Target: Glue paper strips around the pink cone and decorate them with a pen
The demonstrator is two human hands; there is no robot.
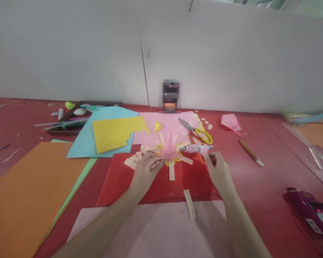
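The right hand grips the glue gun, its tip aimed at the cone, which stands between the hands. The left hand is at the cone's base; whether it pinches anything, I cannot tell. Scissors lie beyond the right hand.

The head camera looks forward and down across a red table toward a white wall.

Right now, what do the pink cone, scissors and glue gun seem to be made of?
Pink cone: probably matte paper or card, no visible shine.
Scissors: likely metal blades, grey and shiny; yellow loop perhaps plastic, evenly coloured.
Glue gun: probably printed plastic, pale pink; grey nozzle looks metallic.
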